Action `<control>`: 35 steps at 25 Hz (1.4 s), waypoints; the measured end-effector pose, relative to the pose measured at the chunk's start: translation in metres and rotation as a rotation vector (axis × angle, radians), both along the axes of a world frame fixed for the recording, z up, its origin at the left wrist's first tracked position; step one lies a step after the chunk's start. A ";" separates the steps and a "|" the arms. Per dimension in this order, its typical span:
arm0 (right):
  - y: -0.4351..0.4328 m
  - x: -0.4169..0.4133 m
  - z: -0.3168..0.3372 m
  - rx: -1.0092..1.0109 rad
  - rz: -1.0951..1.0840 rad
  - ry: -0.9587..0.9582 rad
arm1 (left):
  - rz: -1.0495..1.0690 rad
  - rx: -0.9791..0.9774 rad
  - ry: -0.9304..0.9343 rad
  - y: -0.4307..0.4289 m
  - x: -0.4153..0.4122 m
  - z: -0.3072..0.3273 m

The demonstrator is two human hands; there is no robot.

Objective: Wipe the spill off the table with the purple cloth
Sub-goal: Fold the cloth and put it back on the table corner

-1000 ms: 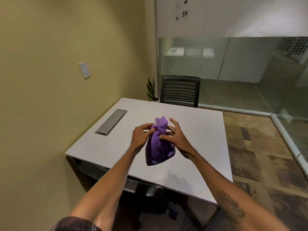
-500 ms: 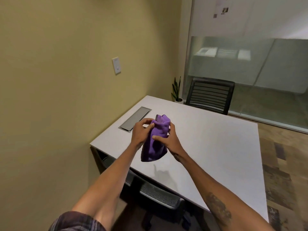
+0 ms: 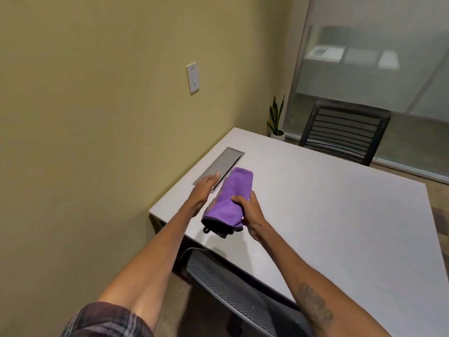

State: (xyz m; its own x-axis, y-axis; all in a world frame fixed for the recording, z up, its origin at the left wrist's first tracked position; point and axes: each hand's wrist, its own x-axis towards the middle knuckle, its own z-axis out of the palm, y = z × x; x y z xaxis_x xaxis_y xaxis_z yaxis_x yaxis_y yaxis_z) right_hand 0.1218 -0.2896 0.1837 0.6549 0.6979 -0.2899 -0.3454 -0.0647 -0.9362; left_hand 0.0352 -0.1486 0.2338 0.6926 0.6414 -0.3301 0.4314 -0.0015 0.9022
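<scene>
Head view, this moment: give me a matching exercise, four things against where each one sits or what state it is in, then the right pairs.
Things:
1. purple cloth
2. left hand
3. potted plant
4. metal cable hatch

Places or states:
A. on the floor in the corner, past the table's far end
B. set flush into the table top near the wall
C. folded long, gripped by the right hand
D. open and flat, fingers stretched out beside the cloth

Pairs: 1-C, 2-D, 3-A, 4-B
</scene>
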 end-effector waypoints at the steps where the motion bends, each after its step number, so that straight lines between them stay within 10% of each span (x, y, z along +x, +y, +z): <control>1: 0.010 0.001 -0.007 0.011 -0.017 0.049 | -0.042 -0.097 0.055 0.009 -0.006 -0.008; 10: 0.092 0.006 -0.064 0.036 -0.126 0.354 | -0.096 -0.450 0.149 0.087 -0.041 -0.082; 35: 0.220 0.023 -0.250 -0.365 -0.037 0.177 | 0.161 -0.206 0.405 0.192 -0.035 -0.262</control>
